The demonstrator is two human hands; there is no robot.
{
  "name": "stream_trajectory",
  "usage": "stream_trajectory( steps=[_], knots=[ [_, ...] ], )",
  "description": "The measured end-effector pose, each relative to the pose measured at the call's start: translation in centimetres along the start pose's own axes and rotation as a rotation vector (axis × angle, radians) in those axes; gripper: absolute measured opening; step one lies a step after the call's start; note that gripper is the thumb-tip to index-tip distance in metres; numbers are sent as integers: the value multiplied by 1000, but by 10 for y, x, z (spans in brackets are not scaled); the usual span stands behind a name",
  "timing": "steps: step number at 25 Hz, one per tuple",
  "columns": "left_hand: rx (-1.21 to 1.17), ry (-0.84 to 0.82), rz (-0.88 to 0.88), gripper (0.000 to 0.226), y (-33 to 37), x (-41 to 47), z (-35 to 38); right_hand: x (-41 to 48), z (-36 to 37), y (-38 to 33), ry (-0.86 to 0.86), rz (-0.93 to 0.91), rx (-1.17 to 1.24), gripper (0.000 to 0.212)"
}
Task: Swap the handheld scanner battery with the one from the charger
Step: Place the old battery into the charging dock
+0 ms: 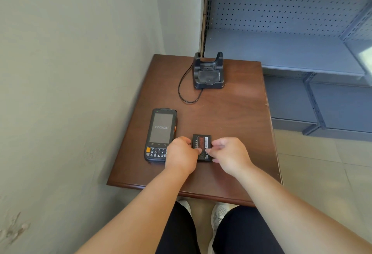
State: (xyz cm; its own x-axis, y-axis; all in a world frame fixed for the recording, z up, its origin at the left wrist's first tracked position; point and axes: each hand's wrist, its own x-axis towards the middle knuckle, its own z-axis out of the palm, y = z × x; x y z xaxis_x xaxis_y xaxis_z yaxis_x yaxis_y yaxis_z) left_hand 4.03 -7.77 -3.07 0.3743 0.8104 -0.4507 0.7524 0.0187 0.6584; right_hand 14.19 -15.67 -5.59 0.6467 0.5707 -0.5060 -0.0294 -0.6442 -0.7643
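Note:
A black handheld scanner (161,131) lies face up on the left of the brown table (231,116), its screen lit with the word "android". Just right of it lies a flat black battery (202,142) with a red and white label. My left hand (181,154) pinches the battery's lower left part with thumb and fingers. My right hand (229,154) pinches its lower right part. Both hands hide the battery's near end. The black charger cradle (208,72) stands at the table's far edge; what sits in its rear slot is unclear.
A black cable (184,89) loops from the cradle across the table's far left. A wall runs close along the left. Grey metal shelving (291,48) stands behind and to the right. My legs and shoes (219,215) are below the near table edge.

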Motion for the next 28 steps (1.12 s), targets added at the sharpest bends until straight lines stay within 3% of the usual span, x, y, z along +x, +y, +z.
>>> stream_trajectory(
  steps=[3,8,15,22,28],
  knots=[
    [-54,-34,-3,37,-3,1,4,-1,1,0,-14,-1,47,42],
    [-315,-95,45,28,-4,2,-1,-6,-5,-6,-25,-48,212,12],
    [-404,-16,262,27,1,-4,-13,-12,-21,-20,52,-220,360,20],
    [-472,67,382,37,11,-9,-18,-18,-24,-30,139,-355,465,25],
    [-386,62,524,57,16,-12,-12,-17,-24,-39,147,-310,510,16]
  ],
)
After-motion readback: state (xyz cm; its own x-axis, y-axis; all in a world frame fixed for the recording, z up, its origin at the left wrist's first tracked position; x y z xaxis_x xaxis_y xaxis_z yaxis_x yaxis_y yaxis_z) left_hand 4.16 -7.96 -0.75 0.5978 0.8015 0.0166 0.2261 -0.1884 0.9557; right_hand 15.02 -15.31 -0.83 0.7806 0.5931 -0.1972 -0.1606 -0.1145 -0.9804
